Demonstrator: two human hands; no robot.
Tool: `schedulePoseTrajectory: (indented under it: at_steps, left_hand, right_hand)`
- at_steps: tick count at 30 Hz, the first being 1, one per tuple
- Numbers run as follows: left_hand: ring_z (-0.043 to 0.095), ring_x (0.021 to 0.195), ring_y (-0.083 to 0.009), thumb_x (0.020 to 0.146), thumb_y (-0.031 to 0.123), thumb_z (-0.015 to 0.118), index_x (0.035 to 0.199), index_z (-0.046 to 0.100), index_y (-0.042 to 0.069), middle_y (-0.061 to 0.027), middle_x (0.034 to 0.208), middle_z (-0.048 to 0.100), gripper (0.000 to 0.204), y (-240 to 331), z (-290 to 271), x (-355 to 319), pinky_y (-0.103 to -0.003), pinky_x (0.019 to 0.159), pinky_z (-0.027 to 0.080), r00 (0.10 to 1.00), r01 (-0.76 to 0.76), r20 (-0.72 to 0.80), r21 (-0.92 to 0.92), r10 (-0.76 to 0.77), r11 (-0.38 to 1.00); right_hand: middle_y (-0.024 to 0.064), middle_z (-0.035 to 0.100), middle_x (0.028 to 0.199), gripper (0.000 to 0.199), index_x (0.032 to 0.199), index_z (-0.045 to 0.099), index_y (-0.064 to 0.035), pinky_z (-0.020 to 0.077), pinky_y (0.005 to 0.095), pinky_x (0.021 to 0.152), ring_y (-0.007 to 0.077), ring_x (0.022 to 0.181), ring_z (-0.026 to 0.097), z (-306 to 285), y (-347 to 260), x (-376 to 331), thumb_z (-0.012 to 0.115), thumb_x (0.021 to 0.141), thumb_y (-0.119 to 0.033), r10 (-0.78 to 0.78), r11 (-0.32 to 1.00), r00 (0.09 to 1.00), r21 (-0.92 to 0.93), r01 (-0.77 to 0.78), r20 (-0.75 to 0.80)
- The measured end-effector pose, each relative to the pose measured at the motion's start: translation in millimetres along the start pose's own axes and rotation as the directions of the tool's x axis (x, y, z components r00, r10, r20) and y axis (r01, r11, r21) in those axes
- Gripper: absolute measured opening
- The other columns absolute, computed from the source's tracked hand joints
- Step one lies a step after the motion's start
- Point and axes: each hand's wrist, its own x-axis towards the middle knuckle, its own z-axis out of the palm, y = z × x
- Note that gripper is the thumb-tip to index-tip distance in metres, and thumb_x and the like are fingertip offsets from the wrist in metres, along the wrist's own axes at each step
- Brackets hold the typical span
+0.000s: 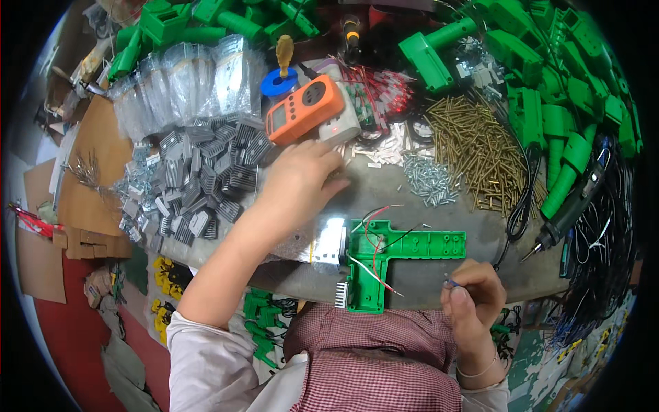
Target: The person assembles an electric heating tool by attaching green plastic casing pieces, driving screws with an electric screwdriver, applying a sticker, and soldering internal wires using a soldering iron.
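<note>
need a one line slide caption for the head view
Left hand reaches toward grey heat sinks; right hand pinches a thin wire end beside a green T-shaped housing on the workbench.

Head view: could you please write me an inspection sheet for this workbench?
Surface: grey bench, crowded.
Job's things: green T-shaped shell with red, white and black wires at the front edge.
Clutter: grey heat sinks, brass screws, silver screws, orange meter, green housings.
Hands: left hand reaching toward the meter; right hand pinching a small part.
Cables: black bundle at right.
Surroundings: cardboard at left.
</note>
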Motion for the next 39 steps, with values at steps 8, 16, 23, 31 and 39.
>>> schedulePoseTrajectory:
  at_steps: [8,16,23,31,39]
  left_hand:
    - [0.062,0.082,-0.0308,0.074,0.011,0.072,0.081,0.066,0.005,-0.0098,0.082,0.061,0.011,-9,11,7,-0.042,0.072,0.049,0.996,0.054,0.065,0.088,-0.059,0.995]
    - [0.065,0.082,-0.0288,0.077,0.007,0.070,0.081,0.063,0.004,-0.0096,0.083,0.063,0.009,-12,28,17,-0.039,0.072,0.052,0.998,-0.043,-0.034,0.175,0.050,0.984]
    - [0.066,0.079,-0.0146,0.081,-0.002,0.067,0.089,0.064,-0.001,-0.0074,0.085,0.067,0.009,59,-34,-7,-0.027,0.074,0.053,0.997,0.066,0.004,-0.562,-0.078,0.824]
    - [0.062,0.087,-0.0143,0.088,0.005,0.070,0.096,0.063,-0.003,-0.0074,0.093,0.063,0.013,64,-28,-27,-0.027,0.077,0.050,0.976,0.217,0.187,-0.862,-0.110,0.458]
    - [0.063,0.085,-0.0159,0.086,0.005,0.072,0.092,0.063,-0.002,-0.0116,0.091,0.067,0.013,72,-28,-28,-0.027,0.075,0.051,0.946,0.306,0.281,-0.939,-0.164,0.156]
  right_hand:
    - [0.0100,0.061,0.084,0.004,0.091,0.059,0.0026,0.0427,0.0253,0.050,0.0110,0.060,0.054,10,4,0,0.059,0.089,-0.001,0.161,0.966,0.985,0.214,-0.145,-0.060]
    - [0.0065,0.057,0.083,0.003,0.091,0.059,0.0022,0.0385,0.0224,0.058,0.0084,0.068,0.048,26,4,16,0.061,0.089,0.002,0.126,0.992,0.988,0.014,-0.126,-0.090]
    - [0.0032,0.052,0.078,0.007,0.087,0.059,0.0006,0.0370,0.0223,0.056,0.0070,0.064,0.046,27,2,28,0.066,0.089,-0.002,-0.003,0.992,0.995,-0.126,-0.009,-0.097]
    - [0.0001,0.050,0.075,0.018,0.077,0.059,-0.0014,0.0320,0.0206,0.050,0.0048,0.060,0.042,32,-9,36,0.075,0.082,-0.008,0.020,0.967,0.995,-0.252,-0.046,-0.102]
    - [0.0000,0.050,0.073,0.022,0.072,0.058,-0.0011,0.0317,0.0215,0.047,0.0041,0.055,0.041,36,-14,41,0.078,0.079,-0.007,-0.030,0.956,0.996,-0.293,0.002,-0.089]
